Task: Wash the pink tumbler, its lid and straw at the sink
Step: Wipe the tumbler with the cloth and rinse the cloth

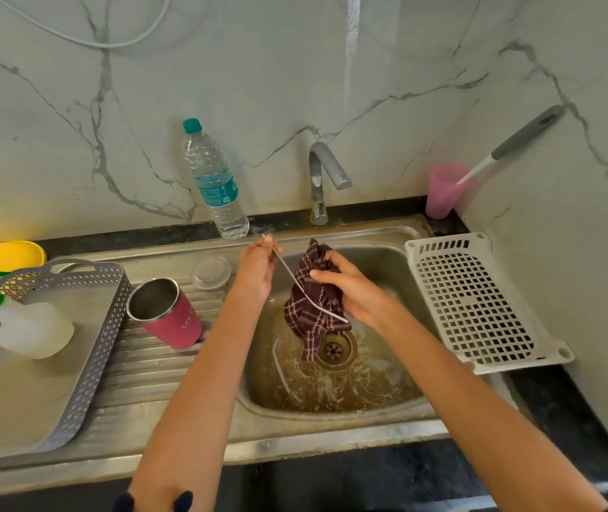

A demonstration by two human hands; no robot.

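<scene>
The stainless steel sink fills the centre of the frame, its basin streaked and wet around the drain, and the tap above it shows no visible stream. On the ribbed draining board at centre left, the pink steel-lined tumbler stands open and apart from your hands, with its clear round lid lying just behind it, nearer the wall. Over the basin your right hand has its fingers wrapped around a bunched maroon checked cloth, while your left hand pinches the upper end of the bent metal straw between closed fingertips; the straw runs down to the right across the cloth. From here, the thin wet straw could slip from that light pinch if you pull the cloth hard along it, and it would drop toward the drain directly below. A swing of your left elbow could also knock the tumbler off the board. The straw's lower tip is hard to separate from the cloth's pale stripes, your right palm hides how the cloth grips it, and whether tumbler and lid are already clean cannot be judged.
</scene>
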